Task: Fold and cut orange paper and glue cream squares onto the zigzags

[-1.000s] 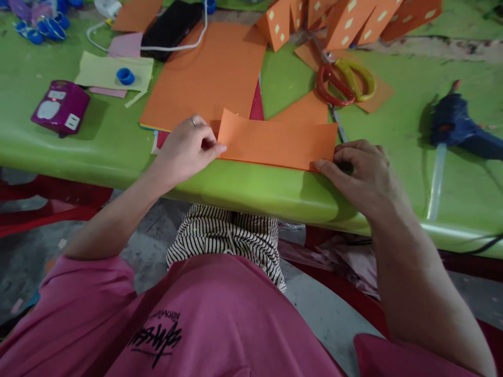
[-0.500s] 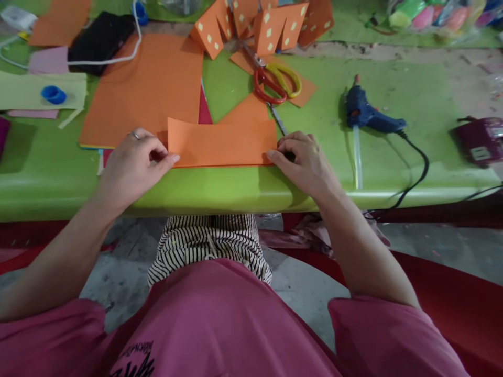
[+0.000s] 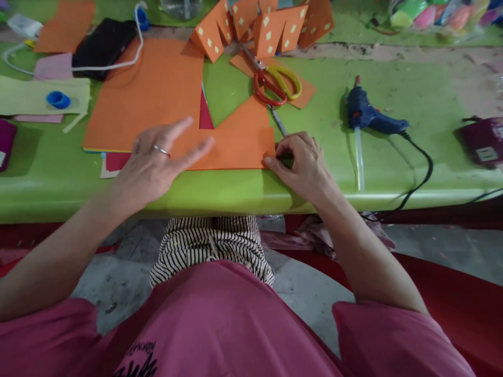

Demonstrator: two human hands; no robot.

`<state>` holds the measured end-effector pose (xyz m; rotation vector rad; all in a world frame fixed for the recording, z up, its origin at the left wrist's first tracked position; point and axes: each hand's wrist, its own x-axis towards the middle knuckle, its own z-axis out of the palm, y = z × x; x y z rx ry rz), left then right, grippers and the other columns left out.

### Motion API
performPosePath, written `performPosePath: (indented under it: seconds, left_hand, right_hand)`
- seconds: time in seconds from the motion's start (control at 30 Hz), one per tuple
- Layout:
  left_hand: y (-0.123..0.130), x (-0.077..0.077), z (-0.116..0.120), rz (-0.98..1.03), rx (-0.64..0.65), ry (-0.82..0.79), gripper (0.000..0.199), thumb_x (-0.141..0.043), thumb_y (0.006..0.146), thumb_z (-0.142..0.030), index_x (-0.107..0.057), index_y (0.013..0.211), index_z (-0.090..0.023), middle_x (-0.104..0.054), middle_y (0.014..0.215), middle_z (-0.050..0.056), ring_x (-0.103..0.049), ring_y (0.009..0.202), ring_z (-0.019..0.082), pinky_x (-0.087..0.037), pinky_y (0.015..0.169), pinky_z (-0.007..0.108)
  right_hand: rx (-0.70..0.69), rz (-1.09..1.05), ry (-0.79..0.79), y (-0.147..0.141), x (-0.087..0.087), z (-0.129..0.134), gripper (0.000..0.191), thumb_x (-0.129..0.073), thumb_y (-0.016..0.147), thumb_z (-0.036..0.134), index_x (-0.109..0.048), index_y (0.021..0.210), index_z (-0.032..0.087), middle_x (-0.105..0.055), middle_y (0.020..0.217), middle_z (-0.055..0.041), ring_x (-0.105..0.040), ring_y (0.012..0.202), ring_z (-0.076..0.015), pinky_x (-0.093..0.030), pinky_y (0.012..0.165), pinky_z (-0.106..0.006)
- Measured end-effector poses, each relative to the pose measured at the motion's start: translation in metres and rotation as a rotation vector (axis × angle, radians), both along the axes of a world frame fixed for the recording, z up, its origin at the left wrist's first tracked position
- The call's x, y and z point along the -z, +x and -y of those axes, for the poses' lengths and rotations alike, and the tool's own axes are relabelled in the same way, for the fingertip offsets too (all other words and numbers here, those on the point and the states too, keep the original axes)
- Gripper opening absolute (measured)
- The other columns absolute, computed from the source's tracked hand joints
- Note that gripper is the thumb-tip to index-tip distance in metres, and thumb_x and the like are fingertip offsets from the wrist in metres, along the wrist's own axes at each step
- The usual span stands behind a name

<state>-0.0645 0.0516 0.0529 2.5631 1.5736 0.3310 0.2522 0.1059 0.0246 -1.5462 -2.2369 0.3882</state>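
An orange paper strip [image 3: 239, 149] lies along the near edge of the green table. My left hand [image 3: 157, 157], a ring on one finger, is over its left end with the fingers stretched out and apart; whether it touches the paper I cannot tell. At the right end, my right hand [image 3: 301, 157] pinches the strip's corner between thumb and curled fingers. Just beyond the strip are scissors [image 3: 277, 84] with one red and one yellow handle, and a thin metal blade-like tool [image 3: 278, 120]. A stack of orange sheets [image 3: 149, 94] sits behind my left hand.
A blue glue gun [image 3: 369, 115] with its cord lies to the right, near a maroon box-like object [image 3: 481, 139]. Cut orange pieces with pale diamonds [image 3: 271, 29] stand at the back. A black item [image 3: 104, 47], a white cable [image 3: 110, 67] and a blue ring [image 3: 58, 99] are at left.
My left hand has let go of the strip's left end, opened its fingers and moved right over the paper. The strip now lies flatter. My right hand keeps its pinch at the right end.
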Motion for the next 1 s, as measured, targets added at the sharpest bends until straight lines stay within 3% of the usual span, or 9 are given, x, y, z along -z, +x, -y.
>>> performPosePath:
  seconds: [0.1,0.17,0.5,0.67,0.77,0.87,1.0]
  left_hand:
    - [0.006,-0.001,-0.011,-0.115,0.259,-0.059,0.059,-0.036,0.1,-0.01,-0.042,0.149,-0.042,-0.026,0.169,-0.002,-0.023,0.156,0.032,-0.021,0.123,0.061]
    - [0.009,0.0,-0.018,-0.16,0.318,-0.082,0.065,-0.037,0.097,-0.005,-0.043,0.149,-0.043,-0.026,0.169,-0.004,-0.02,0.157,0.03,-0.018,0.125,0.06]
    - [0.011,-0.006,-0.023,-0.257,0.357,-0.131,0.066,-0.035,0.098,-0.006,-0.037,0.154,-0.04,-0.025,0.169,-0.001,-0.014,0.159,0.029,-0.013,0.127,0.058]
    - [0.015,-0.005,-0.027,-0.138,0.279,-0.205,0.051,-0.044,0.099,-0.024,-0.049,0.146,-0.041,-0.035,0.164,-0.003,-0.016,0.159,0.031,-0.015,0.126,0.058]
    - [0.013,-0.002,-0.032,-0.085,0.279,-0.225,0.047,-0.044,0.099,-0.026,-0.053,0.143,-0.04,-0.034,0.164,-0.002,-0.016,0.158,0.033,-0.019,0.124,0.059]
    - [0.009,0.0,-0.037,-0.072,0.324,-0.225,0.052,-0.045,0.097,-0.018,-0.055,0.142,-0.042,-0.034,0.165,-0.003,-0.017,0.158,0.033,-0.022,0.123,0.059]
    - [0.006,-0.003,-0.04,-0.083,0.359,-0.221,0.062,-0.043,0.093,-0.007,-0.054,0.142,-0.044,-0.031,0.167,-0.003,-0.017,0.158,0.032,-0.025,0.122,0.061]
  right_hand:
    - [0.001,0.001,0.011,0.0,0.0,-0.001,0.022,-0.063,0.087,0.047,-0.06,0.095,0.027,-0.063,0.111,-0.0111,-0.057,0.107,-0.0337,-0.047,0.093,-0.057]
    - [0.005,0.001,0.009,0.0,0.0,-0.001,0.023,-0.063,0.087,0.047,-0.059,0.094,0.026,-0.063,0.11,-0.011,-0.057,0.107,-0.0338,-0.046,0.094,-0.058]
    - [-0.002,-0.006,0.0,0.001,-0.001,-0.002,0.023,-0.063,0.086,0.049,-0.058,0.092,0.027,-0.064,0.108,-0.01,-0.058,0.105,-0.0328,-0.047,0.091,-0.055]
    - [-0.002,-0.002,-0.002,0.002,0.001,-0.003,0.023,-0.063,0.086,0.049,-0.057,0.091,0.027,-0.064,0.108,-0.0091,-0.058,0.104,-0.0321,-0.047,0.092,-0.055]
    - [-0.005,-0.006,-0.008,0.004,0.001,-0.004,0.023,-0.062,0.086,0.049,-0.059,0.093,0.028,-0.064,0.109,-0.0098,-0.059,0.106,-0.0326,-0.047,0.093,-0.055]
    - [0.023,-0.015,0.008,0.0,-0.003,0.002,0.03,-0.063,0.087,0.047,-0.061,0.108,0.027,-0.064,0.116,-0.0117,-0.058,0.111,-0.0344,-0.047,0.095,-0.056]
    - [0.019,0.057,0.182,-0.021,-0.011,0.024,0.044,-0.056,0.094,0.043,-0.056,0.136,0.03,-0.059,0.143,-0.0124,-0.048,0.133,-0.0395,-0.036,0.107,-0.065]
